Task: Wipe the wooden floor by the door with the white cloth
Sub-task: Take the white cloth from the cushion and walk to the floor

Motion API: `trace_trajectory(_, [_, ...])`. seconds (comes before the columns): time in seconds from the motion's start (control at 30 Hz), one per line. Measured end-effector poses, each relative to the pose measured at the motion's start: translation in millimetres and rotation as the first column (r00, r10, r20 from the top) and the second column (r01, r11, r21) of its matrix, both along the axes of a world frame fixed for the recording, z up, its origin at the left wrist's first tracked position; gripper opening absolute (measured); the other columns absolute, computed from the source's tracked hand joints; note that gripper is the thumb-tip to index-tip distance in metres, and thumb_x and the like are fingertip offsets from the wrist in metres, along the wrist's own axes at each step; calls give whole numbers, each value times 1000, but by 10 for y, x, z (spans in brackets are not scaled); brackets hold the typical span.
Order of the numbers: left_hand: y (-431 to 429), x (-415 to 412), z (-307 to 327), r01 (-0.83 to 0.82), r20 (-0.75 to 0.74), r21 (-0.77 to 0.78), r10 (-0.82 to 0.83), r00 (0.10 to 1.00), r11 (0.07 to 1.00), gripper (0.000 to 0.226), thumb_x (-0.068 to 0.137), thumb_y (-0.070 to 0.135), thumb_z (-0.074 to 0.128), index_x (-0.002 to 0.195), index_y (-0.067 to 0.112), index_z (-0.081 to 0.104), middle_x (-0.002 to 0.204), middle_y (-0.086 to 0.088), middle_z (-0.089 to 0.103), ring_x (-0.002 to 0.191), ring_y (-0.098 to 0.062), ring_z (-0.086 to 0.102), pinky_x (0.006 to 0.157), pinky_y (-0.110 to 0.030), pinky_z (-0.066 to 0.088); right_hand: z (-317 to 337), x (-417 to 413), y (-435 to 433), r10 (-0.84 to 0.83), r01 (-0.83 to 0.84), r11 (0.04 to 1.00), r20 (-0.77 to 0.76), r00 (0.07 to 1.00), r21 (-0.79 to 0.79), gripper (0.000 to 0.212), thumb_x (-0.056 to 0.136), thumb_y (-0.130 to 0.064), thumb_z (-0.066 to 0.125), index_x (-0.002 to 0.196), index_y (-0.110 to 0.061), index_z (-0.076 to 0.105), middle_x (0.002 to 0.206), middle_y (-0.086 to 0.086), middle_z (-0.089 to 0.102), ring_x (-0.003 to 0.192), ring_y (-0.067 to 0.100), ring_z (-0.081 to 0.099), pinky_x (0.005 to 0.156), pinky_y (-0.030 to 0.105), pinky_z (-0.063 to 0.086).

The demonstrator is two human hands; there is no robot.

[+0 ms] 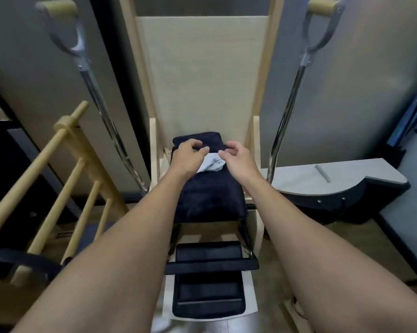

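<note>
I judge the task barely begun: no wiping is done yet. The white cloth point(211, 165) lies bunched on the dark padded seat point(212, 195) of the exercise chair, between my hands. My left hand point(187, 156) rests at its edge with fingers curled, my right hand point(236, 156) pinches loosely beside it; whether either grips it, I cannot tell. Lifting the cloth and reaching the floor point(270, 263) remain.

Left hand point(187, 156) and right hand point(238, 157) over white cloth point(211, 165), apparently pinching it, on dark seat point(210, 198)
</note>
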State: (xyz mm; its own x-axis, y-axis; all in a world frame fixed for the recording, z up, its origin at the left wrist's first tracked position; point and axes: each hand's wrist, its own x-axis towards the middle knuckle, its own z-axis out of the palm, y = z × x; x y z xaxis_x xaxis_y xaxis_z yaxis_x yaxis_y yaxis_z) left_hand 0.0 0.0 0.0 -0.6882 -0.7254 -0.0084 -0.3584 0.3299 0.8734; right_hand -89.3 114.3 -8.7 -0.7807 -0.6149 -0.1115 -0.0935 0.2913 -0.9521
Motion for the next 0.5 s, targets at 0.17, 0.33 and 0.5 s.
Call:
trace_trajectory(0.17, [-658, -659, -716, 75, 199, -62, -62, 978, 995, 37, 87, 26, 62, 123, 18, 59, 118, -5, 62, 112, -21, 57, 96, -33, 46, -721, -591, -712, -124, 120, 983, 20, 992, 140, 40, 92, -14, 55, 131, -17, 49, 126, 3, 57, 114, 18, 54, 102, 32, 43])
trace_trajectory(0.33, [-1105, -1236, -1483, 251, 486, -179, -137, 863, 951, 58, 83, 40, 64, 135, 19, 46, 138, -6, 48, 122, -27, 49, 98, -43, 44, -1438, -1024, -1276, -196, 170, 943, 64, 979, 287, 53, 86, -12, 54, 137, -19, 42, 133, 6, 53, 116, 28, 55, 98, 41, 48])
trace_trajectory(0.5, [-1229, -1547, -1785, 476, 747, -401, -21, 665, 783, 80, 80, 41, 69, 143, 17, 26, 136, -15, 40, 122, -37, 43, 91, -44, 42, -1736, -1297, -1532, -278, 219, 902, 113, 954, 372, 64, 88, -22, 61, 144, -14, 31, 136, 9, 48, 118, 28, 52, 97, 38, 45])
